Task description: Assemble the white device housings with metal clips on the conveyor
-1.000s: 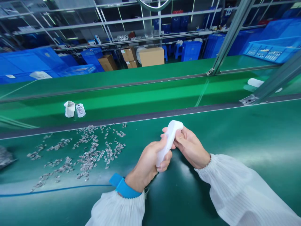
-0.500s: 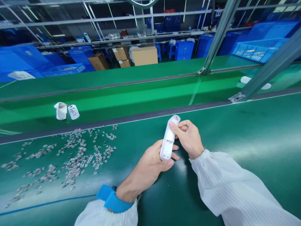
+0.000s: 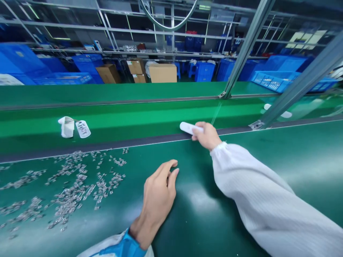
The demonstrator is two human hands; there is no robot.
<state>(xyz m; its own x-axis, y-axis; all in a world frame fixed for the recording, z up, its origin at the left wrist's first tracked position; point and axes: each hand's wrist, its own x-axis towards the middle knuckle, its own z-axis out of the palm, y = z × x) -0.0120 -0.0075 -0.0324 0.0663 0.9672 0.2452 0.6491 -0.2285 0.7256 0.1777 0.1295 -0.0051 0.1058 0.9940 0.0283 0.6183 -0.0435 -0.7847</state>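
Observation:
My right hand (image 3: 207,135) reaches forward and grips one end of a long white plastic casing with rounded ends (image 3: 187,127). The casing is over the near edge of the bright green belt (image 3: 139,117). My left hand (image 3: 160,191) hovers over the dark green tabletop (image 3: 193,221), fingers curled and apart from the thumb, with nothing between them. To its left lie many small metal pieces (image 3: 77,185), scattered in loose clusters.
On the belt at the left sit a white housing (image 3: 66,126) and a white part joined by a wire (image 3: 83,129). White pieces (image 3: 286,114) lie on it behind the slanted metal post (image 3: 289,85). A blue basket (image 3: 276,80) and cardboard box (image 3: 163,73) stand beyond.
My left hand has let go of the white casing and drawn back slightly. My right hand has carried the casing forward to the belt, turning it nearly crosswise. The view has tilted up.

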